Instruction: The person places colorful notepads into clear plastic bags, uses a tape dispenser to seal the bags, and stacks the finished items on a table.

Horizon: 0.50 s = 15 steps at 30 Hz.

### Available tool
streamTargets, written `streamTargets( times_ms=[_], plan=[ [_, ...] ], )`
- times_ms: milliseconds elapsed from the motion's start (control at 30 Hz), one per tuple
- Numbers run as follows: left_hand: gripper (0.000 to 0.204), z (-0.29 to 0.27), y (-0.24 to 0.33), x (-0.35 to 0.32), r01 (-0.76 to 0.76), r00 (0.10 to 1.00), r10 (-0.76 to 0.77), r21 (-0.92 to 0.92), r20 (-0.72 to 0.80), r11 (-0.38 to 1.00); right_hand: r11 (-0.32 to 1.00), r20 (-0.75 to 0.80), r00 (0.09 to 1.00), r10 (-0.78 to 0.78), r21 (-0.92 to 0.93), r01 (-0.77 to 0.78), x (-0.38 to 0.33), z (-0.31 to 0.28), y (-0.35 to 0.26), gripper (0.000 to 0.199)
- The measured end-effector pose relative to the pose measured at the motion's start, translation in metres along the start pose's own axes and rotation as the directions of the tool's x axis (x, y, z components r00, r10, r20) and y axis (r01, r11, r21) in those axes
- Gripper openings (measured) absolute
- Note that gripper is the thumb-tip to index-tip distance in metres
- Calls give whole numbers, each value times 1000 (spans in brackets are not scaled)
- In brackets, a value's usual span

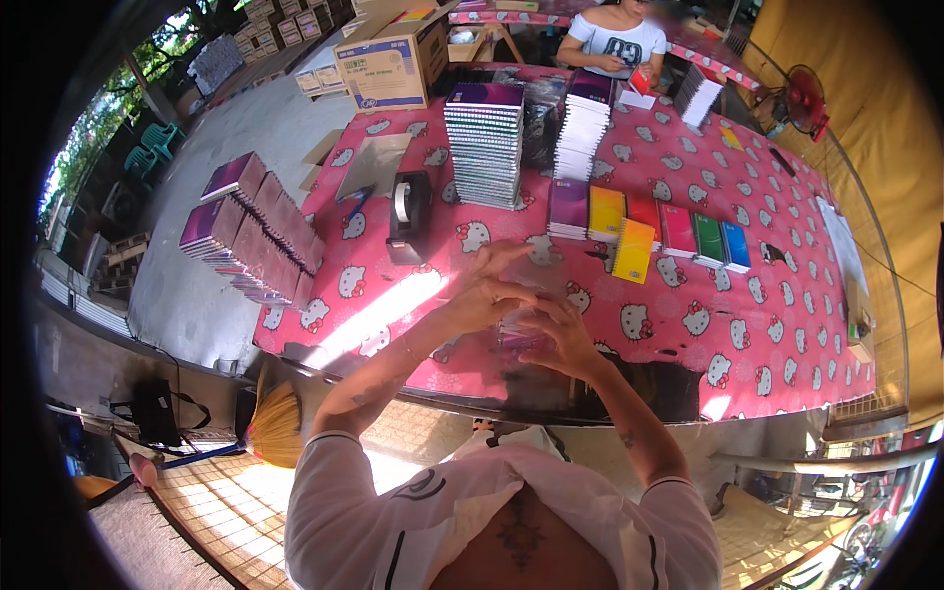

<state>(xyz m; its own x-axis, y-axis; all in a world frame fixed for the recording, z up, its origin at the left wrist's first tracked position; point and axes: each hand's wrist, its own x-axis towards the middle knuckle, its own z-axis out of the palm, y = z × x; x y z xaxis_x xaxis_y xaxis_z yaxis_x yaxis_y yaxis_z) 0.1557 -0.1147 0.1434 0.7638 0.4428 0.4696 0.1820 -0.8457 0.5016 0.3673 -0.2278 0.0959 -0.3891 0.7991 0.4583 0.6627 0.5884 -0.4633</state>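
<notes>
My left hand (480, 303) is over the near part of the table, its fingers spread and some stretched out. My right hand (562, 339) faces it with curved, parted fingers, and the fingertips of both hands meet or overlap. Under them lies a small pale, pinkish thing (521, 329), mostly hidden, whose kind I cannot make out. Just beyond my hands is a yellow spiral notebook (632, 252). Behind it is a row of small notebooks: purple (568, 208), yellow (606, 212), red, pink (677, 230), green (708, 239) and blue (735, 246).
A black tape dispenser (409, 218) stands left of a tall notebook stack (484, 147). Another stack (582, 128) leans behind the row. Wrapped notebook bundles (251, 231) sit at the left edge. A cardboard box (388, 71) and a co-worker (615, 49) are at the far side.
</notes>
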Motion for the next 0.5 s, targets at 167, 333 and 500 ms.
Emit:
streamTargets(
  times_ms=[167, 333, 500],
  plan=[
    [50, 33, -11, -3, 114, 993, -113, 35, -21, 993, 992, 1, 999, 48, 114, -47, -1, 12, 3, 53],
    [76, 34, 0, -3, 382, 845, -528, -595, -85, 707, 793, 44, 955, 294, 547, -269, 5, 2, 6, 57],
    [75, 33, -41, -37, 582, 803, -505, -598, 316, 551, 304, 354, 866, 355, 832, -464, 35, 12, 56, 68]
  ],
)
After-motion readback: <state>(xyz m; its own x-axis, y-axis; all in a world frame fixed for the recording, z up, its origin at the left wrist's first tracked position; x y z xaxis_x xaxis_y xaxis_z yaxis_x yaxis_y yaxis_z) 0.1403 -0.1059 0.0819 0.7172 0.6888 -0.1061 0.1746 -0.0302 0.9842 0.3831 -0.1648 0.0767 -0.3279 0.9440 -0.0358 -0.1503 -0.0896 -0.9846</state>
